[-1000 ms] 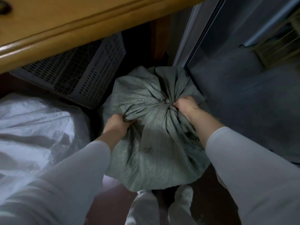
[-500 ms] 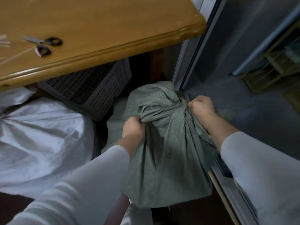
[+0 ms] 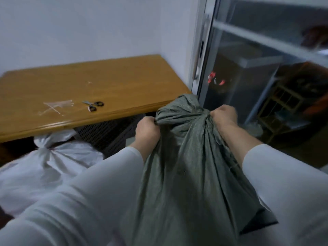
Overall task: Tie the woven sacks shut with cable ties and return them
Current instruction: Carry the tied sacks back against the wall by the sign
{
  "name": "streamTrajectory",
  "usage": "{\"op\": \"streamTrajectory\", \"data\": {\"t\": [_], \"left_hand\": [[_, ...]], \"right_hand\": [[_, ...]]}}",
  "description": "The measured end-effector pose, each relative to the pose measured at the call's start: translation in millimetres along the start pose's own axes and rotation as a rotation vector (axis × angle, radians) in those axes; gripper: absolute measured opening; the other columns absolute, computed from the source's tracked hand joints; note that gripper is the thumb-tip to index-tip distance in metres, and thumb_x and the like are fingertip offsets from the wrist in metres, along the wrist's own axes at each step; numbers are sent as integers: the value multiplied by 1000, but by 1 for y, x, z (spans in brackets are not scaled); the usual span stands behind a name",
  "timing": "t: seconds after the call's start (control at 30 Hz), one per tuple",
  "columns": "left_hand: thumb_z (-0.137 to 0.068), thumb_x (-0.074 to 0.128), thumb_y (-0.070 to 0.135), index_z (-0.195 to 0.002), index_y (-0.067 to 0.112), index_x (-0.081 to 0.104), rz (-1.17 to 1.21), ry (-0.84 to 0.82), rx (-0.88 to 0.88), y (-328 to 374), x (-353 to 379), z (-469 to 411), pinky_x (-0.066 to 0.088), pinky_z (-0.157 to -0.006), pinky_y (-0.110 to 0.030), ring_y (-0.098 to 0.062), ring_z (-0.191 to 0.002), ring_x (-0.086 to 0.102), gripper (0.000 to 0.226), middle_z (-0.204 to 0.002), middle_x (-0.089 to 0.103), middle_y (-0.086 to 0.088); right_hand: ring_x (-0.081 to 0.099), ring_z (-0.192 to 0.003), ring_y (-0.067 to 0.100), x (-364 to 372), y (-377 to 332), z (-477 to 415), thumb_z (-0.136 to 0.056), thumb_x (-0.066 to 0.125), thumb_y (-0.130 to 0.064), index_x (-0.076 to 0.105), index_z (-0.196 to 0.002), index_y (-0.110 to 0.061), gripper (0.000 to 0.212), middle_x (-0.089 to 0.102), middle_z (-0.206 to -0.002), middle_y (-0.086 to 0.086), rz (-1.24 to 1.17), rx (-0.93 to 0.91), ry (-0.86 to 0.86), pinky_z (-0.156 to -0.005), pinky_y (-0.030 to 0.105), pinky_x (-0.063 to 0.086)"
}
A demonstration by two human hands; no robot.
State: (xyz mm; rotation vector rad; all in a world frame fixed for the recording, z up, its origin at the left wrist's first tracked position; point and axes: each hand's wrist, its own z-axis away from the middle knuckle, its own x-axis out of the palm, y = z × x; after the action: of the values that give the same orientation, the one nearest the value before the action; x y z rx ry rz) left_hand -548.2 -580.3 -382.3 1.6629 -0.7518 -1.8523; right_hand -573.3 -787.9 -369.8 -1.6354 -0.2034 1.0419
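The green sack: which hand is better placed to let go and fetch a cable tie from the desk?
Probably the left hand: the cable ties lie on the desk to its side, while the right hand grips the green sack at its gathered neck.

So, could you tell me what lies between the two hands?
Head view: the green sack's bunched neck, gripped by left hand and right hand.

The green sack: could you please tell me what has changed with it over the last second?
Both hands have hoisted the green sack off the floor, up to the wooden table edge; it now hangs in the air. The left hand and right hand keep the same fistfuls of gathered fabric near its top. The tied white sack stays on the floor, the scissors on the table.
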Motion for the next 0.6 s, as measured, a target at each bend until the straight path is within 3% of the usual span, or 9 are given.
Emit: {"op": "streamTrajectory", "data": {"t": [0.1,0.17,0.33,0.47,0.6], "left_hand": [[-90,47,10,-68,17,57,6,75,42,48,-36,17,35,-51,-29,-20,-57,46,25,-62,51,0],[-91,47,10,-63,18,54,20,118,64,79,-61,28,33,-46,-28,-17,-54,45,30,-61,50,0],[-87,52,14,-62,14,57,73,257,144,145,-126,48,38,-66,-28,-30,-73,56,25,-64,55,-5],[-86,54,17,-73,15,64,135,344,145,168,-176,50,38,-69,-28,-32,-87,63,16,-78,60,-11],[-85,58,19,-70,13,63,166,379,211,193,-211,54,38,-67,-28,-31,-84,63,17,-72,59,-11]], "right_hand": [[49,-74,21,-46,-46,10,-76,54,1,57,-65,4,12,49,-64,7,-24,-69,41,-66,30,36],[49,-76,22,-77,-78,19,-79,55,-2,62,-75,2,8,52,-71,10,-27,-125,65,-66,28,34],[48,-77,23,-138,-155,44,-85,50,-5,56,-80,-6,8,50,-69,6,-74,-243,118,-68,26,33],[49,-79,23,-159,-214,61,-89,47,-7,61,-98,3,19,51,-84,11,-89,-351,122,-70,25,31],[54,-88,29,-178,-258,62,-84,48,-3,61,-91,1,15,58,-92,17,-81,-401,164,-71,26,33]]}}
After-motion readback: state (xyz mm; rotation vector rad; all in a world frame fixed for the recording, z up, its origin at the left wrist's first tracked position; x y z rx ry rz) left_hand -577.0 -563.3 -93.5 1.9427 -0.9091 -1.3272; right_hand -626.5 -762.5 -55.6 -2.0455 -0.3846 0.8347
